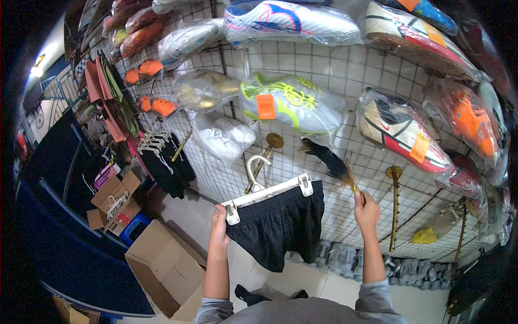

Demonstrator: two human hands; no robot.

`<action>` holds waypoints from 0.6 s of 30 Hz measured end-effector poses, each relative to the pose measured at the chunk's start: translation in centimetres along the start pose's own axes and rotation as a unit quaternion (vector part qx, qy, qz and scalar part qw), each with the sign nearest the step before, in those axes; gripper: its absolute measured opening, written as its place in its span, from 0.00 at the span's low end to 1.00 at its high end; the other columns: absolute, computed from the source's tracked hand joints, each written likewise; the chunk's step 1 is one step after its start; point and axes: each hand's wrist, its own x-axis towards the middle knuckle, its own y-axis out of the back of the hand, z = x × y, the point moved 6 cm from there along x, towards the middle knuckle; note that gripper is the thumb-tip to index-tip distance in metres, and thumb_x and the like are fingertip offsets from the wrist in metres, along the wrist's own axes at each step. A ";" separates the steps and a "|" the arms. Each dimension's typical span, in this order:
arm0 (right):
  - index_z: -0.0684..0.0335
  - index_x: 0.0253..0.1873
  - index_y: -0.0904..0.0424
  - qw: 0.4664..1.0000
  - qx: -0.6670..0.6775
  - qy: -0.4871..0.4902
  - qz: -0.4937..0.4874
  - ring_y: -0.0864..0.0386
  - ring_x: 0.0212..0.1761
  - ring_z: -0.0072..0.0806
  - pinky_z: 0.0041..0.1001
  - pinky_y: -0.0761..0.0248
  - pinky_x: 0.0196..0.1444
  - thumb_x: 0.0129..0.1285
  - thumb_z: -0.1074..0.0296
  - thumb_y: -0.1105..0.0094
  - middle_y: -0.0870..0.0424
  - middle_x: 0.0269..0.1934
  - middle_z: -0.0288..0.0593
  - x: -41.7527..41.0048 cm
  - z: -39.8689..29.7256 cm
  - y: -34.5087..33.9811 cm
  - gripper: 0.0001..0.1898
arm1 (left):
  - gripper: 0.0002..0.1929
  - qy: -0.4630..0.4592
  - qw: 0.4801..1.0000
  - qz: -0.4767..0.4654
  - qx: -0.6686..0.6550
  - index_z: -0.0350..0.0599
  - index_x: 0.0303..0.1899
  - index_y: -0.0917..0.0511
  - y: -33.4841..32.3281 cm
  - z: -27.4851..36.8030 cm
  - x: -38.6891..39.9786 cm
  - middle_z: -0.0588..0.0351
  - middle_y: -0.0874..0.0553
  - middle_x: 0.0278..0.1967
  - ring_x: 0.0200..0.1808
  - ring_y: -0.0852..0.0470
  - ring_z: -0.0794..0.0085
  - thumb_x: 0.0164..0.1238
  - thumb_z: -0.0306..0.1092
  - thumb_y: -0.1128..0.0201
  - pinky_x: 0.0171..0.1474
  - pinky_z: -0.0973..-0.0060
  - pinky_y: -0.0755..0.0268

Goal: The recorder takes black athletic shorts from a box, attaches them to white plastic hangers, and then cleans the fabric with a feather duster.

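Note:
My left hand (219,227) grips the left end of a white plastic clip hanger (269,192). A pair of black shorts (279,227) is clipped to the hanger at both ends of its waistband. The hanger's hook lies just in front of a brass-coloured display arm (265,156) on the wall grid; I cannot tell whether they touch. My right hand (367,211) is closed around the yellow handle of a feather duster (330,160). The duster's dark, blurred feathers point up and left, below a bagged grey-and-lime shoe (293,103).
Bagged shoes hang across the wire grid (332,60). Another brass-coloured arm (394,206) juts out at right. Grey dumbbells (344,259) line the wall's foot. At left lie an open cardboard box (170,271), a smaller box (115,202) with hangers, and black clothes (164,162) on a rack.

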 end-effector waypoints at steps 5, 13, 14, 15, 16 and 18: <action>0.61 0.33 0.26 0.991 0.087 -0.019 -0.098 0.26 0.20 0.42 0.34 0.36 0.22 0.59 0.58 0.51 0.27 0.18 0.50 -10.8 -0.8 -0.6 0.12 | 0.26 0.007 1.000 0.012 -0.011 0.34 0.38 0.25 -1.0 0.3 0.2 0.55 0.20 0.33 0.33 0.22 0.75 0.62 0.55 0.53 0.38 0.78 0.29; 0.61 0.33 0.26 0.957 0.197 0.078 -0.198 0.25 0.17 0.42 0.34 0.34 0.20 0.55 0.62 0.46 0.25 0.18 0.48 -19.8 -7.1 -5.9 0.08 | 0.23 0.111 0.971 -0.040 -0.208 0.39 0.41 0.27 0.2 -2.1 1.1 0.58 0.20 0.35 0.35 0.22 0.72 0.61 0.53 0.51 0.40 0.76 0.28; 0.63 0.33 0.26 0.968 0.144 0.059 -0.197 0.25 0.18 0.42 0.33 0.34 0.20 0.56 0.63 0.48 0.26 0.18 0.50 -19.3 -5.3 -6.8 0.09 | 0.26 0.099 0.975 -0.062 -0.190 0.36 0.44 0.29 -1.2 -1.2 1.0 0.53 0.22 0.39 0.40 0.23 0.68 0.62 0.54 0.53 0.45 0.72 0.30; 0.63 0.33 0.26 0.966 0.147 0.061 -0.202 0.25 0.18 0.42 0.33 0.34 0.20 0.56 0.63 0.48 0.26 0.18 0.50 -18.9 -4.6 -7.2 0.09 | 0.29 0.080 0.979 -0.077 -0.170 0.33 0.48 0.31 -1.6 -0.3 0.6 0.48 0.23 0.44 0.45 0.24 0.64 0.62 0.55 0.56 0.50 0.68 0.32; 0.65 0.31 0.27 0.971 0.202 0.003 -0.127 0.30 0.15 0.37 0.31 0.39 0.18 0.57 0.63 0.48 0.29 0.15 0.49 -17.9 -3.5 -6.7 0.10 | 0.28 0.079 0.977 -0.087 -0.176 0.32 0.47 0.31 -1.1 -0.3 0.6 0.47 0.23 0.43 0.45 0.24 0.63 0.63 0.54 0.56 0.50 0.68 0.32; 0.67 0.29 0.28 0.964 0.255 -0.053 -0.055 0.36 0.11 0.32 0.30 0.44 0.15 0.58 0.63 0.48 0.33 0.13 0.48 -17.2 -2.5 -6.1 0.11 | 0.28 0.066 0.979 -0.082 -0.176 0.32 0.47 0.31 -0.9 0.4 0.2 0.47 0.23 0.43 0.44 0.24 0.63 0.62 0.54 0.56 0.50 0.68 0.31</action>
